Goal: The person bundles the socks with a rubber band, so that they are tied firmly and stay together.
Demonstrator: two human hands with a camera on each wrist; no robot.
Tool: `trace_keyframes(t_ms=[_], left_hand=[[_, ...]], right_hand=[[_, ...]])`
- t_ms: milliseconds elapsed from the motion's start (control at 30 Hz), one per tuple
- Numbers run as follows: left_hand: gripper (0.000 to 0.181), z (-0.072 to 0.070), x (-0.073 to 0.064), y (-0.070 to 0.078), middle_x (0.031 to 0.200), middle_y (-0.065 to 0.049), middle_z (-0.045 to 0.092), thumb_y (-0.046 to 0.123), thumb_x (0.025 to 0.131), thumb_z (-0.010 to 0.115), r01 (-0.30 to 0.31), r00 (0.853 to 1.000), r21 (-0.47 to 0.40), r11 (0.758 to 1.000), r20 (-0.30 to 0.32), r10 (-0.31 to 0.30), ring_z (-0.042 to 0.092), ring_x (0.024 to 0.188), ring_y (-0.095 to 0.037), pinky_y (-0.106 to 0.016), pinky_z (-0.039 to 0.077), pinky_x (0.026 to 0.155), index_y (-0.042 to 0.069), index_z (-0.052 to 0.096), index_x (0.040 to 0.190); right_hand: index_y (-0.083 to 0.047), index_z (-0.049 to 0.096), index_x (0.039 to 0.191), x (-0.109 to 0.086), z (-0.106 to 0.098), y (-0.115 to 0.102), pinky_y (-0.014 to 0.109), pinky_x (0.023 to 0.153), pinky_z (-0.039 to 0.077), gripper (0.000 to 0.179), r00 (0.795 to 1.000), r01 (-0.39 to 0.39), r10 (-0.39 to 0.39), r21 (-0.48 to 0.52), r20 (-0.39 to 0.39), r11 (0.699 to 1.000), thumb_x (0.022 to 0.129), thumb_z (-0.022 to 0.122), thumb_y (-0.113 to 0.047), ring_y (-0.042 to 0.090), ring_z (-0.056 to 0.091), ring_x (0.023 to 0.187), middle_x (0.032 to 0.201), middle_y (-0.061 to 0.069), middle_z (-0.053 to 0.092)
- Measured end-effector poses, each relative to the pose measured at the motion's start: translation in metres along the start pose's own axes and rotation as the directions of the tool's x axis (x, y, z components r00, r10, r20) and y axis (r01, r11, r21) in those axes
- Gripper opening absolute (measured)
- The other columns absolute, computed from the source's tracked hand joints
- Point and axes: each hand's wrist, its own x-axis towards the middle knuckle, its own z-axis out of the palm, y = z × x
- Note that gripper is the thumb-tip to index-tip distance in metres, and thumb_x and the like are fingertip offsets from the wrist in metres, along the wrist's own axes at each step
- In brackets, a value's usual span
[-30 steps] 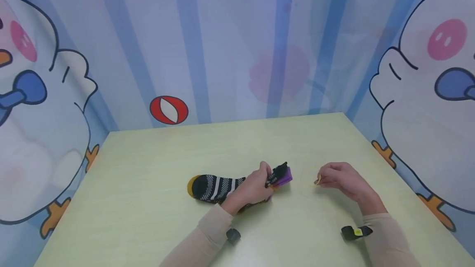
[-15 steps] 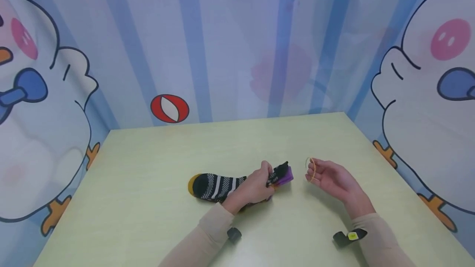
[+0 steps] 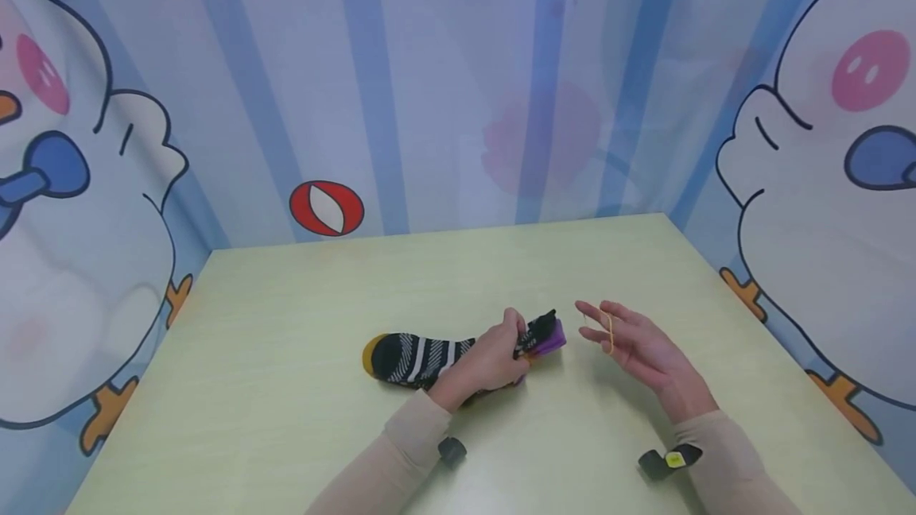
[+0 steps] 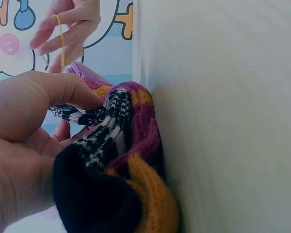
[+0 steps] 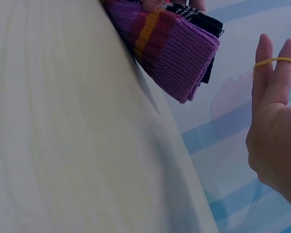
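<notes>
My left hand (image 3: 490,360) grips a stack of knit socks near the cuff end, thumb on top. The upper sock (image 3: 422,360) is black and white patterned with a mustard toe. Under it lies a purple, maroon and orange sock (image 5: 172,53), its ribbed cuff jutting past the hand. To the right, apart from the socks, my right hand (image 3: 647,348) is raised with spread, fairly straight fingers. A thin yellow rubber band (image 4: 62,41) loops around these fingers. In the right wrist view, the band crosses the fingers (image 5: 282,73) and stands a short way from the cuffs.
The pale yellow table (image 3: 300,292) carries the socks. Behind it and at both sides stand blue striped cloth walls (image 3: 444,86) with printed white ducks. Each forearm has a small dark wrist device (image 3: 669,461) strapped on.
My right hand has moved left toward the sock cuffs and turned, going from pinching the rubber band to spreading its fingers inside it. My left hand and the socks have stayed in place.
</notes>
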Motion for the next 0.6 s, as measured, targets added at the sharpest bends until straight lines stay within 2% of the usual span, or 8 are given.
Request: trace_keyframes(t_ms=[100,167,200,233,300,367,467,600], left_hand=[[0.045,0.000,0.000,0.000,0.084,-0.007,0.055,0.002,0.087,0.068,0.000,1.000,-0.004,1.000,0.001,0.000,0.050,0.065,-0.015,-0.025,0.042,0.056,0.009,0.036,0.118],[0.045,0.000,0.000,0.000,0.085,-0.007,0.055,0.002,0.087,0.068,0.002,1.000,-0.009,1.000,0.001,-0.002,0.050,0.065,-0.015,-0.025,0.043,0.056,0.009,0.037,0.118],[0.045,0.000,0.000,0.000,0.085,-0.006,0.055,0.002,0.087,0.068,0.003,1.000,-0.008,1.000,0.002,-0.003,0.051,0.065,-0.015,-0.025,0.043,0.056,0.009,0.037,0.118],[0.045,0.000,0.001,0.000,0.085,-0.007,0.056,0.002,0.087,0.068,0.004,1.000,-0.008,1.000,0.002,-0.004,0.051,0.065,-0.015,-0.025,0.043,0.056,0.009,0.037,0.118],[0.044,-0.001,0.001,0.000,0.086,-0.007,0.056,0.002,0.087,0.068,0.006,1.000,-0.008,1.000,-0.001,-0.006,0.052,0.066,-0.016,-0.025,0.044,0.057,0.009,0.037,0.118],[0.044,-0.001,0.002,0.000,0.087,-0.008,0.057,0.003,0.087,0.069,0.007,1.000,-0.004,1.000,-0.005,-0.007,0.053,0.067,-0.016,-0.025,0.044,0.057,0.010,0.036,0.117],[0.044,-0.002,0.002,0.001,0.090,-0.009,0.057,0.002,0.087,0.068,0.009,1.000,-0.005,1.000,-0.009,-0.009,0.054,0.070,-0.017,-0.025,0.045,0.058,0.010,0.037,0.117],[0.044,-0.001,0.000,0.001,0.090,-0.009,0.057,0.001,0.087,0.068,0.006,1.000,-0.013,1.000,-0.002,-0.006,0.054,0.069,-0.017,-0.025,0.046,0.058,0.010,0.036,0.117]], right_hand=[[0.004,0.046,0.124,0.002,0.002,-0.001,0.019,0.075,0.055,0.024,0.999,-0.024,0.024,0.004,-0.025,1.000,0.109,0.037,-0.012,0.026,0.067,0.108,0.125,0.009,0.067],[0.000,0.061,0.117,0.002,0.003,-0.001,0.022,0.077,0.056,0.033,0.999,-0.031,0.031,0.018,-0.022,0.999,0.110,0.035,-0.020,0.029,0.067,0.109,0.123,0.013,0.068],[-0.005,0.064,0.107,0.003,0.003,-0.001,0.023,0.079,0.056,0.035,0.999,-0.034,0.035,0.023,-0.021,0.999,0.110,0.035,-0.024,0.030,0.067,0.109,0.123,0.014,0.068],[-0.004,0.064,0.113,0.003,0.003,-0.001,0.023,0.080,0.055,0.038,0.999,-0.033,0.034,0.003,-0.005,0.999,0.110,0.034,-0.027,0.030,0.067,0.110,0.124,0.014,0.068],[-0.003,0.053,0.138,0.004,0.002,-0.001,0.024,0.082,0.055,0.045,0.999,-0.029,0.030,-0.082,0.010,0.996,0.111,0.032,-0.031,0.027,0.065,0.113,0.128,0.011,0.066],[-0.005,0.035,0.153,0.005,0.002,0.000,0.026,0.085,0.054,0.052,0.999,-0.041,0.040,-0.188,-0.007,0.981,0.110,0.033,-0.034,0.025,0.063,0.117,0.135,0.009,0.062],[-0.008,0.010,0.161,0.007,0.001,0.004,0.033,0.089,0.054,0.062,0.997,-0.075,0.065,-0.377,-0.040,0.923,0.110,0.036,-0.034,0.023,0.060,0.122,0.149,0.014,0.047],[-0.014,0.001,0.161,0.013,0.003,0.010,0.048,0.093,0.052,0.072,0.990,-0.141,0.130,-0.521,-0.058,0.842,0.108,0.047,-0.025,0.033,0.055,0.126,0.158,0.026,0.025]])
